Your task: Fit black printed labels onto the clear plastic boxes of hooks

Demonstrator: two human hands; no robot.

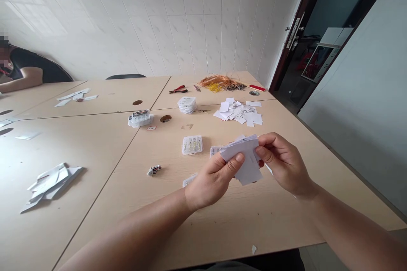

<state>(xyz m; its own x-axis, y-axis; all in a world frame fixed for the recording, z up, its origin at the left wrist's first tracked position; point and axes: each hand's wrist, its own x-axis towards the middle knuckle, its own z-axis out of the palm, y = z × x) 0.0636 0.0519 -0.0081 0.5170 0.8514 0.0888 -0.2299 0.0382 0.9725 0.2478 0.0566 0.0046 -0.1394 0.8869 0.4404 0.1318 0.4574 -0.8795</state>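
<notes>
A small stack of white paper slips point(249, 167) is held up above the table in front of me. My left hand point(213, 178) grips it from the left, with the thumb flat across the front slip. Thumb and fingers of my right hand point(282, 164) pinch the stack's right edge. Behind my hands, a clear plastic box point(192, 145) with small metal pieces in its compartments lies on the table. Two more clear boxes are partly hidden by my left hand and the slips. Beyond them spreads a loose pile of white slips point(237, 112).
Farther back are stacked clear boxes point(187, 104), pliers point(178, 89) and a bundle of copper-coloured wires point(219, 80). More boxes point(140, 118) stand near a cable hole point(165, 119). Folded white papers point(52, 184) lie left. A person point(34, 67) sits at the far left.
</notes>
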